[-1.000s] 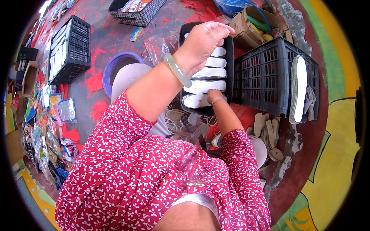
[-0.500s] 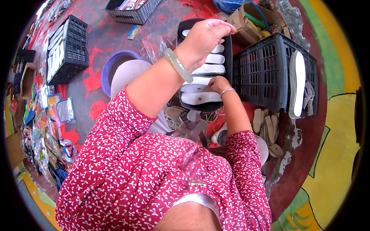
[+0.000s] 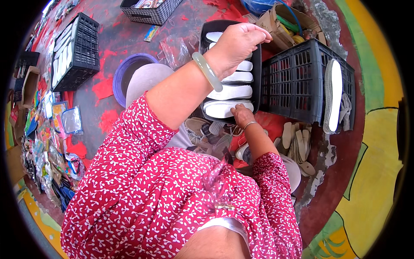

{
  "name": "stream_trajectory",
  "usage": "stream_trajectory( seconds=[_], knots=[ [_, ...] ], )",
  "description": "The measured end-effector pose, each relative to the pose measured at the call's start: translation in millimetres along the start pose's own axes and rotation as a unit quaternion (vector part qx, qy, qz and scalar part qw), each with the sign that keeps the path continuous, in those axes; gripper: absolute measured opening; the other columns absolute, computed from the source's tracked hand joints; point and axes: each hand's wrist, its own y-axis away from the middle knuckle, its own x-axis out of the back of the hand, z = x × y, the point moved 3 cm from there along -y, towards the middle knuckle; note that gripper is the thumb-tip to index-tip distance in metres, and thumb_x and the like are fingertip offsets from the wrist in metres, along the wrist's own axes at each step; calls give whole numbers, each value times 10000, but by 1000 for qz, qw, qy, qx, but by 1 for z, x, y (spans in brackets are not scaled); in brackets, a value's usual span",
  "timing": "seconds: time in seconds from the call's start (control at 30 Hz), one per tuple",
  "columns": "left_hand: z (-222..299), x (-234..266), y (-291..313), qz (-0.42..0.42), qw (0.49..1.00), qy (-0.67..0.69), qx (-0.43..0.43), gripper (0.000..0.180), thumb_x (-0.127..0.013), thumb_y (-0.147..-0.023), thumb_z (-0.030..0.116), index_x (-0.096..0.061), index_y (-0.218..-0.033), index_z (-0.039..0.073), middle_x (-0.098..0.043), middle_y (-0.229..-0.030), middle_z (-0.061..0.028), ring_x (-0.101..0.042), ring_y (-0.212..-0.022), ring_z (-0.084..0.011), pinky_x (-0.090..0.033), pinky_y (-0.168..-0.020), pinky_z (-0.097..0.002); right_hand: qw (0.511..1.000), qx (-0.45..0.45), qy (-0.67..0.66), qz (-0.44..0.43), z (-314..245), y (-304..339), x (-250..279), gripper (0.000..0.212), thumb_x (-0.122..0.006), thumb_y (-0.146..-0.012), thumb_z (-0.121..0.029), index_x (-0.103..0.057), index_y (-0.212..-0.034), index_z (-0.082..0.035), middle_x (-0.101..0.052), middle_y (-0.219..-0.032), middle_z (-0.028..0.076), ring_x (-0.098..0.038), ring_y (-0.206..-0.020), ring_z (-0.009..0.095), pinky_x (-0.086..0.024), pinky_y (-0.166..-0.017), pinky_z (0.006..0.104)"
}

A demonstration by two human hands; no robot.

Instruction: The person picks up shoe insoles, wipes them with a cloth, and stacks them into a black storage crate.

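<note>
My left hand (image 3: 237, 45) is raised over the black bin (image 3: 257, 82). Its fingers are bent and pressed together near the bin's right side, and anything between them is too small to see. A pale green bangle circles that wrist. My right hand (image 3: 243, 115) is at the bin's near right end, with its thumb and fingers closed at the tip of the nearest white insoles (image 3: 220, 109). Several more white insoles (image 3: 233, 92) lie crosswise in rows behind these, with grey edges showing. My left hand and forearm partly hide the farther rows.
A black plastic crate (image 3: 289, 82) stands right of the bin, with insoles (image 3: 333, 95) stacked on it. Loose insoles (image 3: 299, 144) and shoes (image 3: 243, 153) lie below. At left are a purple basin (image 3: 117, 84) and another crate (image 3: 88, 47) with insoles. A cardboard box (image 3: 269, 28) sits behind.
My right hand has moved nearer to me, from between the insole rows to the nearest ones. The dotted marks on the near insoles no longer show. My left hand has shifted slightly right.
</note>
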Motion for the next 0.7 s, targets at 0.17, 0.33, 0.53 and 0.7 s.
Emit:
stream_trajectory(
  seconds=[0.17, 0.33, 0.53, 0.7],
  knots=[
    [-3, 0, -1, 5, 1000, -4, 14, 185, -534, -879, 176, -651, -964, 61, -649, -967, -36, -577, -929, -110, -400, -822, -271, 998, -51, -32, -8, 1, -8, 2, 261, -554, -757, -52, -519, -1013, -88, -534, -969, 115, -541, -983, 291, -490, -786, 390],
    [-4, 0, -3, 6, 1000, -15, 26, 195, -526, -881, 185, -649, -966, 60, -649, -963, -40, -581, -928, -109, -409, -808, -263, 998, -53, -22, -3, 1, -23, -10, 205, -474, -820, -84, -513, -1021, -94, -519, -1016, 108, -547, -981, 276, -499, -782, 397],
    [-3, -2, -1, -2, 999, -18, 28, 208, -516, -887, 192, -641, -974, 50, -647, -967, -47, -584, -930, -111, -413, -806, -255, 999, -33, -11, -10, -5, -32, -7, 181, -453, -840, -109, -524, -1005, -87, -514, -1009, 101, -550, -972, 264, -509, -772, 401],
    [-4, -5, -1, -6, 999, -23, 29, 209, -512, -891, 190, -640, -974, 46, -647, -966, -51, -588, -925, -115, -415, -806, -259, 999, -52, -14, -2, -6, -32, -13, 184, -449, -838, -105, -524, -1006, -96, -515, -1006, 106, -550, -973, 266, -517, -756, 384]
  ],
)
